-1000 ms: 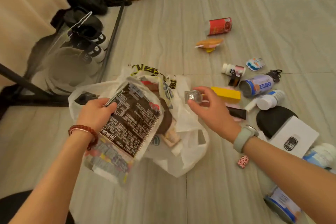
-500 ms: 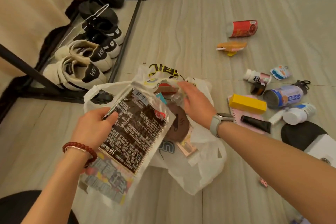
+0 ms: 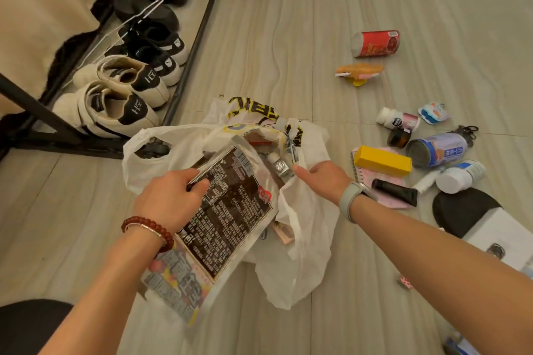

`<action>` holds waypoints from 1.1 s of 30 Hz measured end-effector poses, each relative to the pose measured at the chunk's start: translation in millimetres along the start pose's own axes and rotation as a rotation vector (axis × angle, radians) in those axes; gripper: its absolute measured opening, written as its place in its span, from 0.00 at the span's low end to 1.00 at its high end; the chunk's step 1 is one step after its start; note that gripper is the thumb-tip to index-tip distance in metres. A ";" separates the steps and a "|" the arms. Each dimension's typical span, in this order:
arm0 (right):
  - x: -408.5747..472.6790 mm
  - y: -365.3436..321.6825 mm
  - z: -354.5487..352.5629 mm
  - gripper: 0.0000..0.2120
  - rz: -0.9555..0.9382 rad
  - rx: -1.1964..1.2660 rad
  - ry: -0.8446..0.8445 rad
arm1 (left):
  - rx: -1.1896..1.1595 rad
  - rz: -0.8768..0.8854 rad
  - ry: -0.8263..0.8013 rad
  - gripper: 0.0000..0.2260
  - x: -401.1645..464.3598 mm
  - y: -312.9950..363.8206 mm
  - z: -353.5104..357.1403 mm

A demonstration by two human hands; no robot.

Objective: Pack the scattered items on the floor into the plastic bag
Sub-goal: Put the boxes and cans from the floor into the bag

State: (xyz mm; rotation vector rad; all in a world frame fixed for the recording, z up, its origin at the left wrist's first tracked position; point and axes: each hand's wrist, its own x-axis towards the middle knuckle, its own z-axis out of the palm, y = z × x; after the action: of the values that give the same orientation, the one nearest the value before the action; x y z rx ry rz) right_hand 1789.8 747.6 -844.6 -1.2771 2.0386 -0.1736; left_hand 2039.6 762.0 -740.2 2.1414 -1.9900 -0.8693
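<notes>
"HZ" is printed in white on the black heel tabs of the cream low-top sneakers — the dark snack packet's dense print is too small to be read.

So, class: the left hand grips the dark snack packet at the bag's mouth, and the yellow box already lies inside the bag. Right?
Not quite. The head view shows the yellow box on the floor beside the plastic bag, not inside. The left hand does grip the snack packet.
</notes>
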 end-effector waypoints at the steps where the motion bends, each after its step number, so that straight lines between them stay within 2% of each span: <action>1: 2.4 -1.0 3.1 0.26 0.019 -0.021 -0.006 | 0.015 0.004 0.006 0.08 -0.5 0.7 -0.2; 5: 8.6 -0.3 7.9 0.20 0.080 0.048 0.008 | 0.043 0.020 0.024 0.09 -0.8 0.3 -4.1; 7: 5.5 2.7 4.7 0.19 0.038 0.186 0.067 | 0.045 0.030 0.042 0.09 -1.7 0.0 -6.1; 10: -8.7 12.6 -2.4 0.09 -0.038 0.457 0.186 | 0.006 0.045 0.065 0.11 -2.5 1.1 -5.5; 12: -18.8 21.0 -12.1 0.06 -0.071 0.583 0.264 | -0.027 0.049 0.036 0.11 -0.9 4.5 -2.0; 15: -28.2 31.3 -30.8 0.06 -0.099 0.683 0.385 | 0.076 0.054 -0.109 0.12 7.9 11.0 9.6; 17: -32.9 31.0 -39.3 0.06 -0.144 0.650 0.434 | 0.130 0.068 -0.164 0.12 14.1 19.0 20.1; 19: -36.0 28.4 -42.2 0.07 -0.179 0.623 0.440 | 0.052 0.092 -0.129 0.12 21.7 27.3 33.8; 21: -39.2 25.0 -44.8 0.07 -0.221 0.601 0.447 | -0.038 0.110 -0.038 0.13 27.8 39.1 46.1; 23: -40.4 23.8 -48.1 0.07 -0.256 0.570 0.461 | -0.083 0.148 0.100 0.09 31.3 47.0 56.2; 25: -41.6 24.2 -51.6 0.08 -0.269 0.539 0.476 | -0.133 0.162 0.259 0.15 28.5 47.3 61.5; 27: -43.4 26.4 -53.5 0.08 -0.274 0.518 0.496 | -0.132 0.186 0.336 0.20 17.7 38.5 63.0; 31: -48.9 32.6 -51.6 0.09 -0.316 0.417 0.511 | 0.097 0.091 0.130 0.23 -4.6 4.9 77.6; 33: -51.9 36.7 -48.5 0.11 -0.347 0.349 0.508 | 0.141 0.064 0.105 0.22 -7.6 -4.1 82.2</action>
State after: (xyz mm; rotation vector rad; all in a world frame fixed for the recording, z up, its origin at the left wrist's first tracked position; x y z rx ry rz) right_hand 1745.6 797.1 -800.0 -1.4459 2.0388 -1.0608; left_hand 2005.5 795.0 -807.9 2.1325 -2.1120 -0.6108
